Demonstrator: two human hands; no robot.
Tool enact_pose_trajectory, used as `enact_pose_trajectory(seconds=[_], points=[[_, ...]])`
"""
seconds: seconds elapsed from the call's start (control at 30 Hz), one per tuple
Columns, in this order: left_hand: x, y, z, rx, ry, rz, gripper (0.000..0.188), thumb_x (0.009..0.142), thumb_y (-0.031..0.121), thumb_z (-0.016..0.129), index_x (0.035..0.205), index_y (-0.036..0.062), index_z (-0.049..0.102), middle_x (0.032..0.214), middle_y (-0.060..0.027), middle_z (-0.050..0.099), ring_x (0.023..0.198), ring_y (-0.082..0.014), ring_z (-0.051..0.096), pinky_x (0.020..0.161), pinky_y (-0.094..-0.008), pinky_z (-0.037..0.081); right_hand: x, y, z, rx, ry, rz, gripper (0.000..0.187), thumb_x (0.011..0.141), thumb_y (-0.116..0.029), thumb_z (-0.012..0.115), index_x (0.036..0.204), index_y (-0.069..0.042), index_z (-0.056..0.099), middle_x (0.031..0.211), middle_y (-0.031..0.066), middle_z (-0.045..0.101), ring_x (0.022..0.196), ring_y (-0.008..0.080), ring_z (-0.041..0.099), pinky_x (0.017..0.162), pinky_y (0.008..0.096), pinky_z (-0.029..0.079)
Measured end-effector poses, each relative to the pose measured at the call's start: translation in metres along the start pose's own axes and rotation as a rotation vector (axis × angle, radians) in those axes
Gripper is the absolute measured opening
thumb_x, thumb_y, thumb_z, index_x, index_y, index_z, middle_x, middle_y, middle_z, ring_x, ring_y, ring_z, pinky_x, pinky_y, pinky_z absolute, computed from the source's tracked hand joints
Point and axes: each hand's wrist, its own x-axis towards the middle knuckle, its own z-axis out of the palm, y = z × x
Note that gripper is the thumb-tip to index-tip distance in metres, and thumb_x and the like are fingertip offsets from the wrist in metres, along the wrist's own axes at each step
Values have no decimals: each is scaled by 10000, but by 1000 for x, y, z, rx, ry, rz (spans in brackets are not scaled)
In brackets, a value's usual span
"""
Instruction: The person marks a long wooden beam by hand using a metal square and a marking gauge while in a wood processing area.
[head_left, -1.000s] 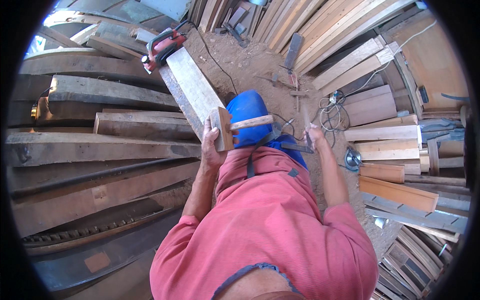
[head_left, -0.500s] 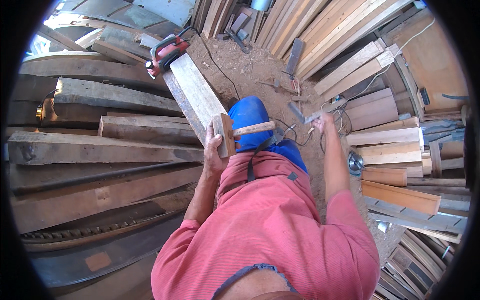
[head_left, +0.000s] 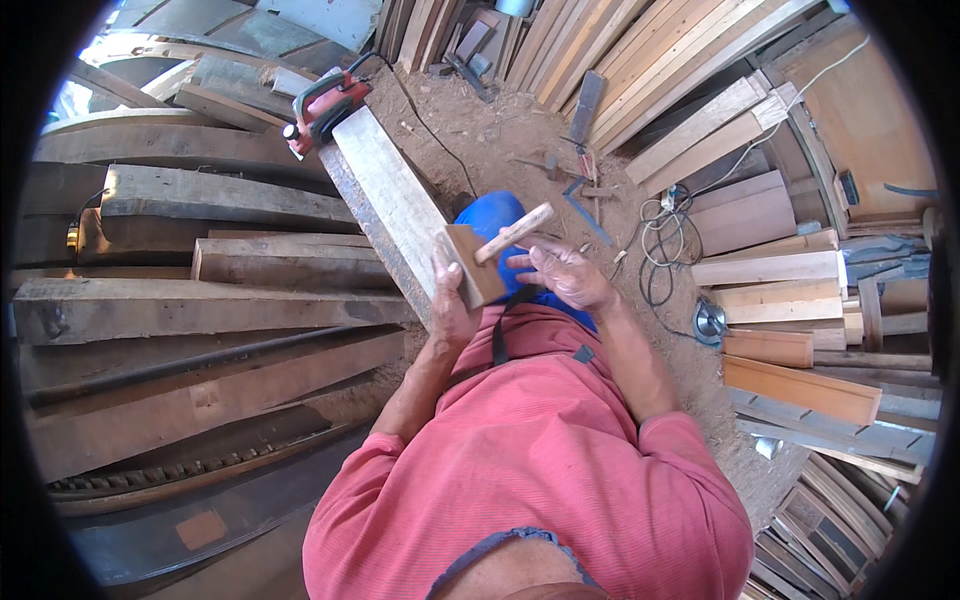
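Observation:
My left hand (head_left: 455,305) grips a wooden block (head_left: 472,262) at its side, the thumb on its face. A short round stick (head_left: 515,232) juts from the block toward the upper right. Just below the stick, my right hand (head_left: 565,275) is open with its fingers apart and holds nothing; whether a fingertip touches the stick I cannot tell. Beneath the block lies a long pale board (head_left: 385,165) on a darker beam, partly hidden by my left hand. On the sawdust-covered floor ahead rests a try square (head_left: 588,212) with a bluish blade.
A red electric planer (head_left: 328,108) sits at the board's far end, its black cord trailing over the floor. Heavy timbers (head_left: 230,195) fill the left side. Coiled cables (head_left: 665,230), a round metal tool (head_left: 709,322) and stacked boards (head_left: 770,270) lie at the right.
My right hand has let go of the try square on the floor and come back to the stick. My left hand has shifted slightly right with the block, which is now turned.

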Motion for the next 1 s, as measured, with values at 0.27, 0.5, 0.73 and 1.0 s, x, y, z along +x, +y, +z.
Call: enact_pose_trajectory(seconds=[0.27, 0.5, 0.73, 1.0], points=[[15, -3, -8, 787, 9, 28, 560, 966, 166, 567, 1461, 16, 352, 1473, -187, 378, 1379, -288, 349, 1156, -399, 272, -13, -18, -8, 331, 53, -33, 444, 1065, -349, 423, 1267, 12, 585, 1254, 121, 607, 1158, 211, 582, 1042, 373, 452], [49, 40, 44, 853, -272, -1, 477, 1009, 126, 546, 1448, -10, 415, 1272, -142, 615, 1155, -174, 562, 1018, -321, 439, -22, -15, -5, 129, -51, 72, 431, 1037, -375, 498, 1162, 10, 649, 1102, 106, 683, 1053, 199, 633, 976, 350, 476], [60, 14, 28, 661, -378, -102, 308, 992, 99, 598, 1258, -48, 547, 967, -26, 626, 890, -101, 589, 863, -285, 499, -12, 7, -5, 164, -107, 237, 361, 1016, -324, 563, 1136, 4, 653, 1086, 85, 669, 1031, 177, 620, 924, 317, 486], [66, 8, 15, 613, -503, -74, 353, 1010, 201, 586, 1330, 50, 564, 994, -41, 658, 897, -147, 632, 887, -369, 510, -8, 18, -18, 221, -84, 311, 362, 988, -337, 613, 1140, -10, 642, 1006, 48, 648, 954, 143, 602, 886, 297, 479]])
